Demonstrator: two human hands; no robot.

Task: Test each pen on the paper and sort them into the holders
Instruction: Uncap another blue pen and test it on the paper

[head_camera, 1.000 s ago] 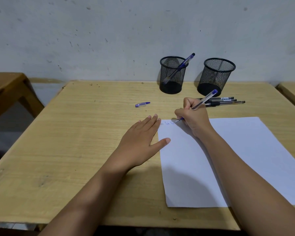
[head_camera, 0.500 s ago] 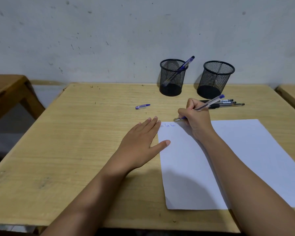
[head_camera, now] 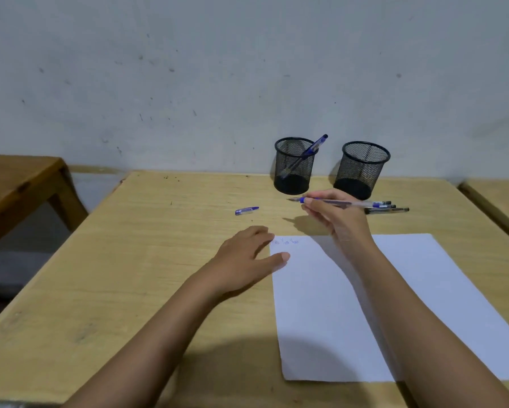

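Pinching a clear blue-gripped pen (head_camera: 335, 203), the right hand (head_camera: 341, 222) aims it, probably for sorting, at the black mesh holder (head_camera: 293, 172) at eleven o'clock; the relaxed left hand (head_camera: 241, 257) steadies white paper (head_camera: 315, 319).

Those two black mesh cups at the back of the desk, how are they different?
The left holder has a blue pen leaning in it; the right holder shows none. Loose pens lie by the right holder's base, none by the left holder's. Both are black mesh, upright, near the wall.
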